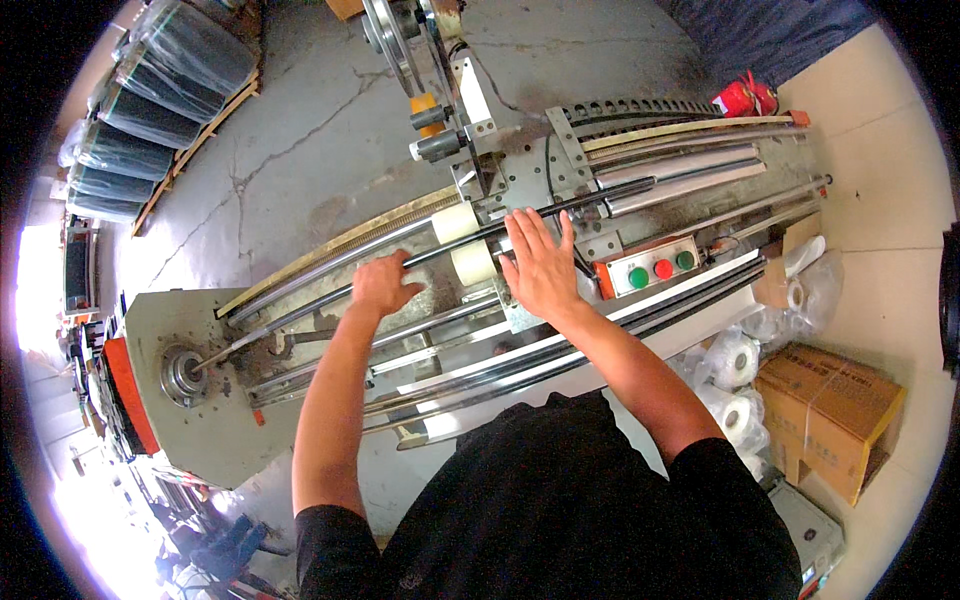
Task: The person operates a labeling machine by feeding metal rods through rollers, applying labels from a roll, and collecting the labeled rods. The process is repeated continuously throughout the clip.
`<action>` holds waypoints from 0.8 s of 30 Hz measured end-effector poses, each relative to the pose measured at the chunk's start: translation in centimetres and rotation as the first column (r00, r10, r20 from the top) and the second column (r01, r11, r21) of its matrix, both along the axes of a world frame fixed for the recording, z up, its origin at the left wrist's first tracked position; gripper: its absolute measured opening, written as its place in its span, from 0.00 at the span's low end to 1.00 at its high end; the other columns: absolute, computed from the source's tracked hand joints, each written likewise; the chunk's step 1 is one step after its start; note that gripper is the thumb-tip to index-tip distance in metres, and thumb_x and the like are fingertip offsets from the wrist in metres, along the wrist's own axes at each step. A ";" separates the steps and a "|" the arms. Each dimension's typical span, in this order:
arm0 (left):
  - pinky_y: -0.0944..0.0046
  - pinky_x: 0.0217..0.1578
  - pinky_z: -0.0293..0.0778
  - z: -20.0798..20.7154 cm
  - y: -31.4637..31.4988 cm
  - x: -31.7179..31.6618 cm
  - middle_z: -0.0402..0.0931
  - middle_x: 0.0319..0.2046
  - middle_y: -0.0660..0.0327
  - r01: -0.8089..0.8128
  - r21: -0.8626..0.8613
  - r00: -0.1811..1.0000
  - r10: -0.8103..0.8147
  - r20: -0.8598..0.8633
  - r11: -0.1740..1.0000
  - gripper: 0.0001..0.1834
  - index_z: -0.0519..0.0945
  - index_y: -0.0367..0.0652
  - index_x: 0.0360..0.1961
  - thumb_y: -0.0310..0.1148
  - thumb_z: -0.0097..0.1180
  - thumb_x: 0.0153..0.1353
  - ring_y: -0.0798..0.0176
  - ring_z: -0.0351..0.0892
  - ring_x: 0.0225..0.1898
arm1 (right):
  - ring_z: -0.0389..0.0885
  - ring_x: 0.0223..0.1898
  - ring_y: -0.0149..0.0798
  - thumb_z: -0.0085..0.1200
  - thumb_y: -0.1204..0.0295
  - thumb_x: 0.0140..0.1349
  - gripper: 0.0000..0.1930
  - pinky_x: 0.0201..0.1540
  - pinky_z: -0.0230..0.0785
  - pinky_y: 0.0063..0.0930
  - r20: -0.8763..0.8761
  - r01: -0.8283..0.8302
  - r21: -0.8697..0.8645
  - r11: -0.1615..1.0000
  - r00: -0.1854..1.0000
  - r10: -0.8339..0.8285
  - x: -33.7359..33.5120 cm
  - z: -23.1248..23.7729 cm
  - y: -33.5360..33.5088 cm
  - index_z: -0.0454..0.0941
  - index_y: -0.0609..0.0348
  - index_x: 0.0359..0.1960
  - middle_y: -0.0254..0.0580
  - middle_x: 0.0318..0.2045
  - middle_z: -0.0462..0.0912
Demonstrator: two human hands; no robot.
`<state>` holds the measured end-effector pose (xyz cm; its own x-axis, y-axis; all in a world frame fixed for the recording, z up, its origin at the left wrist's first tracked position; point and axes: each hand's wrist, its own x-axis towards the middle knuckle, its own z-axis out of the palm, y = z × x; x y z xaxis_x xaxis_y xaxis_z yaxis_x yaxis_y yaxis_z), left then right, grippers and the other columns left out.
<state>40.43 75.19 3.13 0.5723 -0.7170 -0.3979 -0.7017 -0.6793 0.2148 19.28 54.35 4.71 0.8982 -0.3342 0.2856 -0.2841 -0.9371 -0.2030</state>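
A long dark rod (330,299) runs slantwise across a machine bed, from a round chuck (184,376) on the left toward the upper right. Over this rod my left hand (383,284) is curled, the rod passing between its fingers and thumb; the fingers' undersides are hidden. My right hand (541,265) lies open, palm down, its fingers stretched across the rod just right of a cream roller (460,244). Whether that palm presses on the rod I cannot tell. A metal carriage plate (520,168) sits beyond the right hand.
A control box (652,267) with green and red buttons stands right of my right hand. An arm with dark rollers (440,147) rises beyond the bed. Wrapped dark rolls (185,60) lie far left. A cardboard box (828,408) and clear-wrapped rolls (735,360) are at right, a red extinguisher (742,97) behind.
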 end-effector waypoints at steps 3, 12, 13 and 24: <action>0.46 0.50 0.80 0.7 -4.8 -2.4 0.86 0.46 0.52 0.050 0.027 0.998 -0.051 0.040 0.998 0.32 0.76 0.45 0.55 0.51 0.70 0.55 0.44 0.85 0.49 | 0.64 0.73 0.46 0.55 0.60 0.66 0.32 0.76 0.37 0.65 0.002 -0.012 -0.001 1.000 1.000 0.012 0.0 0.4 -0.1 0.68 0.63 0.68 0.49 0.68 0.71; 0.47 0.46 0.80 -0.5 0.6 -0.8 0.86 0.43 0.54 -0.051 -0.097 0.998 0.055 0.031 0.994 0.26 0.78 0.48 0.52 0.45 0.71 0.56 0.45 0.85 0.47 | 0.64 0.73 0.46 0.54 0.60 0.66 0.32 0.76 0.36 0.64 -0.013 0.008 -0.011 1.000 1.000 -0.008 -0.2 0.1 -0.2 0.67 0.62 0.69 0.47 0.69 0.70; 0.47 0.45 0.80 -0.6 2.4 0.1 0.86 0.42 0.56 -0.072 -0.098 0.997 0.074 0.019 0.993 0.25 0.78 0.49 0.52 0.45 0.71 0.56 0.46 0.85 0.47 | 0.63 0.73 0.46 0.55 0.60 0.67 0.32 0.77 0.36 0.64 -0.019 0.008 -0.008 1.000 1.000 -0.008 -0.2 0.1 -0.1 0.67 0.61 0.69 0.47 0.69 0.70; 0.50 0.46 0.80 -1.8 20.8 10.0 0.87 0.39 0.56 -0.321 0.164 0.947 0.312 0.076 0.933 0.27 0.85 0.53 0.51 0.50 0.73 0.51 0.49 0.86 0.44 | 0.63 0.73 0.46 0.57 0.59 0.65 0.33 0.76 0.36 0.66 -0.004 0.037 -0.003 0.999 0.999 -0.037 -0.1 -0.1 -0.2 0.68 0.62 0.68 0.46 0.69 0.70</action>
